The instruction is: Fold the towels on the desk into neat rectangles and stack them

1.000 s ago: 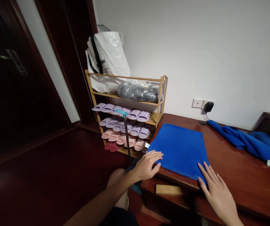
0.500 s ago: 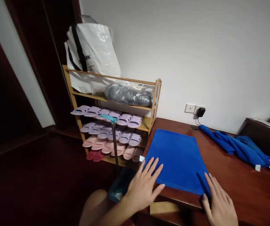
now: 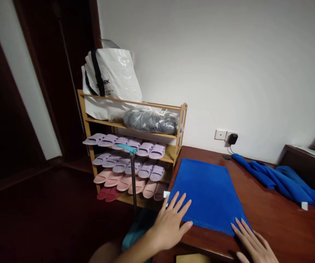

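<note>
A blue cloth [image 3: 205,193] lies flat on the dark red-brown wooden table [image 3: 267,223], with a small white tag [image 3: 166,194] sticking out at its left edge. My left hand [image 3: 171,223] rests with fingers spread on the cloth's near left corner. At the near right corner, my right hand [image 3: 252,239] has its fingers stretched out, the fingertips touching the cloth. Its lower part runs out of the picture. Neither hand grips anything.
More blue cloth [image 3: 280,180] with white tags lies bunched at the table's back right. A black plug [image 3: 232,138] sits in the wall socket. Left of the table stands a shoe rack [image 3: 183,117] with slippers [image 3: 146,149] and a white bag [image 3: 119,73]. A blue-topped handle [image 3: 128,148] rises before it.
My right hand has shifted onto the cloth's near right corner, which now reaches further right. My left hand stays at the left corner. The view has tilted up slightly.
</note>
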`<state>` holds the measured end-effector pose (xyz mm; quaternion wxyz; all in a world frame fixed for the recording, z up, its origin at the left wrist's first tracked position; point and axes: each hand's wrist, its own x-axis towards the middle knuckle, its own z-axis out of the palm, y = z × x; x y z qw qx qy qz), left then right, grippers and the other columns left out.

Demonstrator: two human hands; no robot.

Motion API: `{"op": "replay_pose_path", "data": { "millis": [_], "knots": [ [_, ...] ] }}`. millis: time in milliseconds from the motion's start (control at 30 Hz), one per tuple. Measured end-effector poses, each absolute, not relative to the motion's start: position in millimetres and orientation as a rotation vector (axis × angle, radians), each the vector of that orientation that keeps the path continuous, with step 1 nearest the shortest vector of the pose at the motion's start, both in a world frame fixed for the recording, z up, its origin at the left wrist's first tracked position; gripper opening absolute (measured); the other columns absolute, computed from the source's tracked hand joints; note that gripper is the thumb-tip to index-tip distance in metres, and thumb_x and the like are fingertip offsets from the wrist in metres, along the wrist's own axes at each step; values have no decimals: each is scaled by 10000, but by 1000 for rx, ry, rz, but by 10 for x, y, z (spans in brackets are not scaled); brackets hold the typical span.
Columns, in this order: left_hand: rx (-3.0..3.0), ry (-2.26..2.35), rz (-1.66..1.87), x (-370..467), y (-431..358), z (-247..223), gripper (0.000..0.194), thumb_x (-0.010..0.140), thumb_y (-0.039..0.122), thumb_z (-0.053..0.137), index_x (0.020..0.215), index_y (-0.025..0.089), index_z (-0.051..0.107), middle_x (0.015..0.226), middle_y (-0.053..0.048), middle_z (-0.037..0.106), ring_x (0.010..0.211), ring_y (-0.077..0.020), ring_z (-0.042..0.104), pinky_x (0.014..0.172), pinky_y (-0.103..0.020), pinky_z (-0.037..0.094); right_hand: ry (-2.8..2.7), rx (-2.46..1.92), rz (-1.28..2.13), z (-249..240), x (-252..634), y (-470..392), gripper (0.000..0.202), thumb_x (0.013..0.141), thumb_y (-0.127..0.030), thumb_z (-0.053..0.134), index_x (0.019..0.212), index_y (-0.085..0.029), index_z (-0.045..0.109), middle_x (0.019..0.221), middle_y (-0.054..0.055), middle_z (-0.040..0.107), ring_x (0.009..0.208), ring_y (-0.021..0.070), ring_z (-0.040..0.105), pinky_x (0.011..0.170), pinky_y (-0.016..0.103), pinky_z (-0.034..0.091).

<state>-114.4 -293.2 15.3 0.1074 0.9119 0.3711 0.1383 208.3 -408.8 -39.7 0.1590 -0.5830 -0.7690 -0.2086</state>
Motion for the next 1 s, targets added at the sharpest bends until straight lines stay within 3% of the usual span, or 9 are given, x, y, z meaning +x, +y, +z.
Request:
{"op": "replay_pose_path", "data": {
  "millis": [100,167,267,500,800,1000],
  "knots": [
    [2659,1020,250,-1057,-2651,171,643,905,592,348,1462,329,165,1533,-36,91,1390,-334,23,1054,-638,90,-2183,-1876,-28,-157,2204,-3896,518,882,-534,351,1380,-403,300,1424,-60,324,1315,192,330,1051,394,378],
    [2629,987,123,-964,-2418,206,692,883,622,356,1467,314,147,1534,-48,51,1387,-339,-18,1038,-656,62,-2101,-1959,274,-19,2285,-3691,519,888,-568,285,1378,-400,313,1456,-65,260,1360,183,220,1112,424,272],
    [2595,1036,26,-793,-2057,261,710,880,627,330,1472,280,145,1533,-59,26,1386,-328,-55,1033,-654,38,-2057,-1997,449,49,2390,-3299,555,876,-620,219,1387,-413,288,1481,-76,201,1382,172,135,1136,461,177],
    [2594,1155,90,-561,-1443,224,668,881,605,322,1460,293,204,1537,-45,66,1399,-295,3,1052,-617,56,-1980,-2157,173,-149,2490,-2591,641,846,-672,188,1381,-351,336,1502,-19,196,1397,213,116,1101,541,164],
    [2673,1307,461,-556,-1306,21,530,921,484,319,1400,263,367,1509,-54,243,1392,-248,148,1085,-538,133,-1955,-2183,-119,-214,2665,-2333,580,870,-620,195,1395,-389,279,1506,-30,206,1391,174,157,1096,482,193],
    [2692,1344,473,-546,-1283,35,517,918,469,338,1399,283,367,1502,-49,262,1388,-242,166,1079,-533,159,-1447,-2449,-473,-293,3582,-2452,684,863,-554,141,1399,-164,308,1510,106,161,1369,242,192,1046,533,212]
  ]
}}
